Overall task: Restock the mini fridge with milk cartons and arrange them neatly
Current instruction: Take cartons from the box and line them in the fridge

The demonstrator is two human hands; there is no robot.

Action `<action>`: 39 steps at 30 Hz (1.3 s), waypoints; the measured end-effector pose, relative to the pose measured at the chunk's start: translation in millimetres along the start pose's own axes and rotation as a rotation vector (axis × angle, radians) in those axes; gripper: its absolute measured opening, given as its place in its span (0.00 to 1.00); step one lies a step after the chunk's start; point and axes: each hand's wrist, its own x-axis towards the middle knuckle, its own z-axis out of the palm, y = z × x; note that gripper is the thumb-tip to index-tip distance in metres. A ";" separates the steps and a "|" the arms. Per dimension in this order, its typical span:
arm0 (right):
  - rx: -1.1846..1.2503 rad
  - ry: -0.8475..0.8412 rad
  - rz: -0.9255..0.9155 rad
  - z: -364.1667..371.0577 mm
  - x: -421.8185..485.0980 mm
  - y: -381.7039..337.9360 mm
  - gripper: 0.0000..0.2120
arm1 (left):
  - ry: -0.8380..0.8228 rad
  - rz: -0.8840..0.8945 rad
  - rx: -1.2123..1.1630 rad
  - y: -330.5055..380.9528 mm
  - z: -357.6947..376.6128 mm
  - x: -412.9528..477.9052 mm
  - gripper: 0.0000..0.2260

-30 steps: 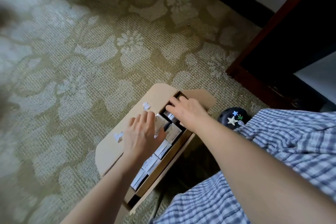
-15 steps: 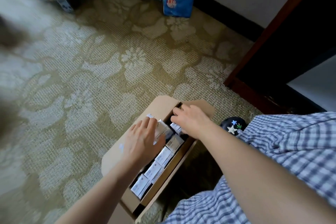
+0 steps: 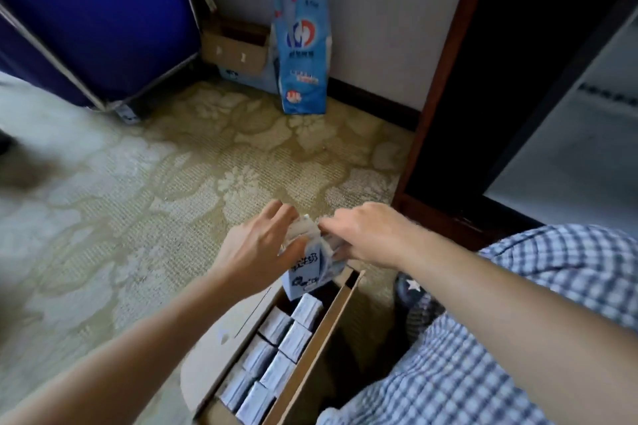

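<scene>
Above the far end of the cardboard box (image 3: 324, 331), my left hand (image 3: 255, 252) and right hand (image 3: 366, 235) clamp a bundle of milk cartons (image 3: 310, 272) between them, possibly two, since blur hides the count. I should squeeze evenly and lift straight, clear of the packed rows (image 3: 276, 355) below.

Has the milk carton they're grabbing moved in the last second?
Yes: the carton has risen up from the box's far end, held between left hand and right hand.

Raised milk carton (image 3: 312, 269): blue Chinese characters on its face, too blurred to read. Blue plastic bag (image 3: 303, 45): red-and-blue round logo, print beneath illegible.
</scene>
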 end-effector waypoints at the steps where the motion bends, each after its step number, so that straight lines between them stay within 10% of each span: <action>1: 0.026 0.036 0.025 -11.2 -9.3 5.4 0.16 | 0.011 0.036 0.003 6.6 -7.6 6.2 0.25; 14: 0.343 0.690 0.436 -118.4 -168.2 110.7 0.15 | 0.203 0.434 -0.147 161.3 -81.6 109.2 0.13; 23: 0.270 1.094 0.704 -111.7 -237.6 181.5 0.14 | 0.230 0.347 -0.361 262.7 -64.3 185.0 0.12; 39: 0.119 1.280 1.005 -13.8 -265.6 288.9 0.21 | 0.192 0.303 -0.651 372.6 37.2 278.0 0.14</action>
